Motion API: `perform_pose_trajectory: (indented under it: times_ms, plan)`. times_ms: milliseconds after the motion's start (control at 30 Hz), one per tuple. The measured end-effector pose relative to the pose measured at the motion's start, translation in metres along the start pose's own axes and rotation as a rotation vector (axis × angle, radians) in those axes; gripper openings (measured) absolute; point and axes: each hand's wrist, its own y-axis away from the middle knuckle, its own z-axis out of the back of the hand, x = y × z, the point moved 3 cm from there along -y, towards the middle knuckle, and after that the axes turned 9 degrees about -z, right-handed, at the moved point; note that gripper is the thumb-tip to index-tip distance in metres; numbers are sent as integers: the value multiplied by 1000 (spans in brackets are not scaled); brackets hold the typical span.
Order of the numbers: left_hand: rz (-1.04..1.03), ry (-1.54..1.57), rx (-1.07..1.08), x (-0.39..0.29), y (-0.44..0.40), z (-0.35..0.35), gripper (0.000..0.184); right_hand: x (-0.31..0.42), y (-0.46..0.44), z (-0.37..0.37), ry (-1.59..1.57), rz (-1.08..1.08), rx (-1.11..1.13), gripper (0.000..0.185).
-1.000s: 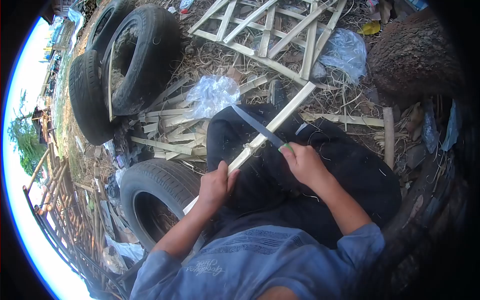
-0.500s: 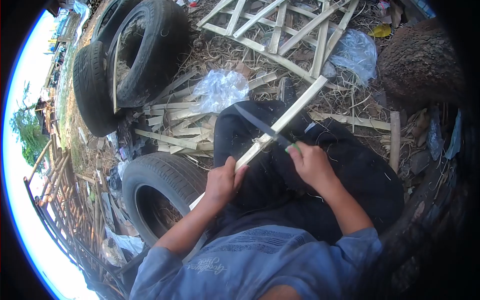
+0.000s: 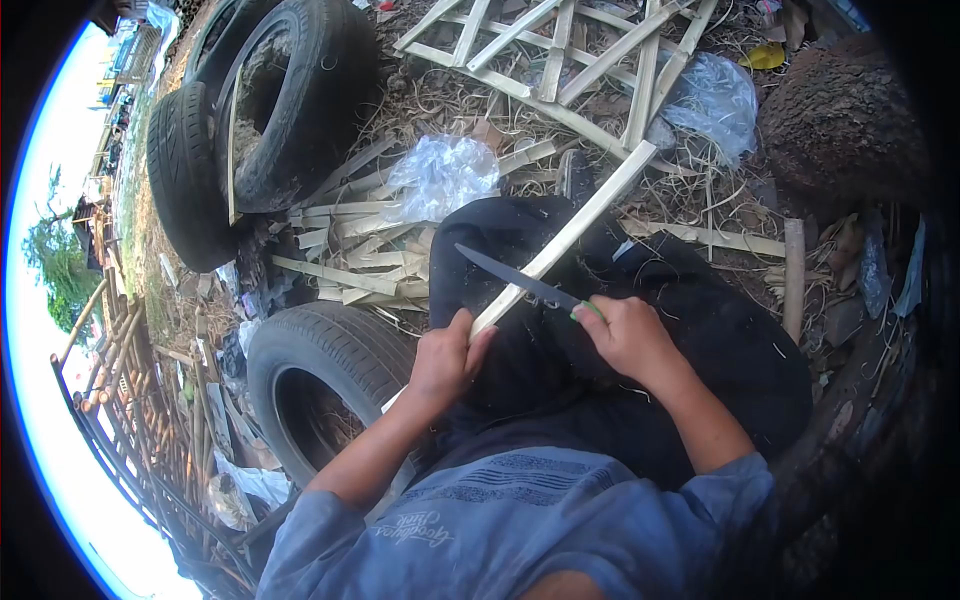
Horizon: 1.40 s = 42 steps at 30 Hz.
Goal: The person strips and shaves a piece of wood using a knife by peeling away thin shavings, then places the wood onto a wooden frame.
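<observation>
Wrapped round the lower part of a pale bamboo strip (image 3: 585,217) is my left hand (image 3: 445,365). The strip slants up and right across my dark trousers, and its short lower end shows past my wrist. My right hand (image 3: 630,337) grips a knife (image 3: 505,268) by its green handle, which is mostly covered by the fingers. The blade points up and left and crosses the strip a little beyond my left hand, seemingly against it.
A lattice of bamboo strips (image 3: 560,115) lies ahead. Loose strips (image 3: 375,270) and a clear plastic bag (image 3: 440,178) are left of my knee. Tyres (image 3: 325,340) stand at the left, a rough trunk (image 3: 840,120) at the right. Bamboo poles (image 3: 120,365) lean at far left.
The knife has slid along the strip toward my left hand, and my right hand has moved slightly down and right. My left hand keeps its hold.
</observation>
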Motion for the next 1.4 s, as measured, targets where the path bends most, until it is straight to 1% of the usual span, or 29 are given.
perform_pose_trajectory:
  times_ms: [33,67,100,167,233,300,333,367,400,433,467,500,533,567,600,633,700,767,800,867,900,967,1000,1100,1167,1233,1300,1367,1400]
  plan:
    - [-8,0,0,0,-1,1,32,3,4,-3,151,85,51,40]
    - [20,-1,20,0,-1,1,33,5,1,3,124,33,111,41]
    - [50,1,39,0,-1,0,34,3,-2,4,129,31,105,41]
    - [58,27,11,-3,0,1,35,-5,-7,5,-154,-30,46,42]
    - [68,52,-16,-3,1,3,36,-6,-8,8,-178,-61,30,44]
    - [131,155,-16,3,0,4,38,-6,-12,16,-93,-83,-3,44]
    - [123,262,-39,5,0,4,38,-9,-15,19,-84,-83,-9,44]
    - [118,269,-45,6,-2,9,38,-14,-19,25,-133,-52,-101,43]
    - [297,404,97,6,-2,13,36,-15,-22,31,-183,-19,-190,43]
    - [474,536,242,7,0,16,34,-13,-22,35,-174,-12,-192,43]
    - [425,569,297,7,0,19,34,-11,-21,40,-214,-7,-237,42]
    - [423,575,288,11,1,22,34,-10,-20,44,-256,-2,-280,40]
    - [423,658,346,15,2,21,35,-10,-18,44,-209,-22,-265,35]
    - [423,738,405,18,3,20,36,-7,-15,43,-206,-15,-264,35]
    - [423,816,466,19,4,19,37,0,-10,40,-157,9,-262,32]
    - [421,815,461,19,4,19,37,7,-6,37,-110,34,-260,30]
    - [459,888,486,17,4,17,39,21,-1,30,-8,173,-271,26]
    - [439,858,460,16,1,13,41,22,-3,18,21,205,-201,29]
    - [419,832,432,17,-1,11,44,21,-5,15,16,202,-212,29]
    - [420,769,437,23,-3,7,45,20,-11,8,213,271,-260,35]
    - [426,716,437,26,-4,6,46,17,-14,7,205,265,-270,35]
    - [434,736,450,28,-8,7,51,13,-20,9,293,381,-377,38]
    - [415,755,472,30,-10,8,52,9,-23,12,286,371,-388,38]
    - [363,729,527,32,-13,8,54,3,-32,15,332,370,-362,41]
    - [363,749,485,34,-13,7,53,4,-38,19,379,442,-331,43]
    - [357,730,482,36,-9,5,52,1,-48,21,407,423,-316,44]
    - [337,755,428,44,-6,2,54,-9,-61,33,388,341,-431,45]
    - [321,720,415,33,-7,6,57,-32,-79,84,328,56,-531,44]
    - [307,685,408,29,-7,7,59,-39,-81,107,339,-18,-563,43]
